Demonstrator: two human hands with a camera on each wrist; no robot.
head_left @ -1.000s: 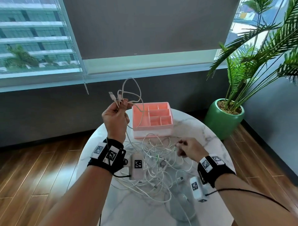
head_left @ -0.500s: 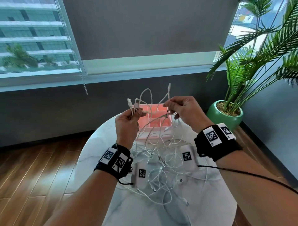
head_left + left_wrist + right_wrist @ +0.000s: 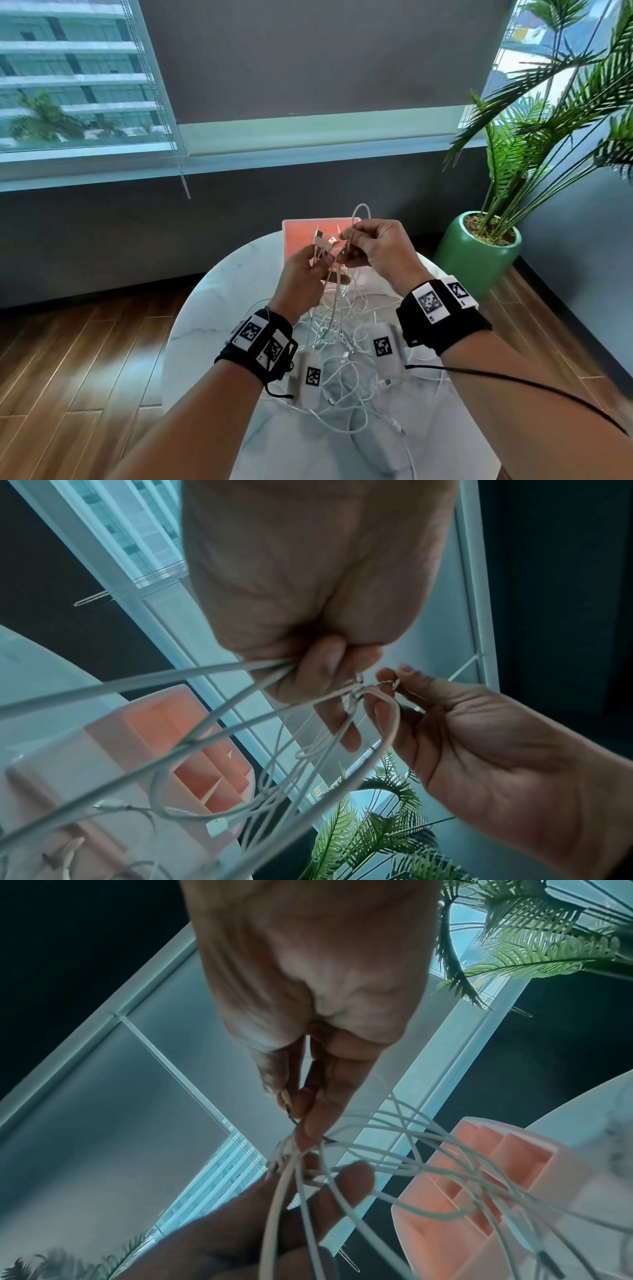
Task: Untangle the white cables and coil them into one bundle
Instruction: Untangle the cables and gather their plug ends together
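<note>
A tangle of thin white cables lies on the round marble table, with strands rising to both raised hands. My left hand grips several cable ends, and two USB plugs stick up from its fingers. My right hand pinches a cable end right beside the left fingers, with a loop arching above it. In the left wrist view the left hand clamps the strands and the right hand meets it. The right wrist view shows the right fingertips pinching where the cables gather.
A pink compartment organiser stands at the table's far edge behind the hands. A green pot with a palm stands on the floor to the right. Small white tagged boxes hang at the wrists over the cables. Wooden floor surrounds the table.
The right hand rose from the pile with a cable and came up to the left hand; now both hands meet in front of the organiser, and the left hand has shifted right and lower.
</note>
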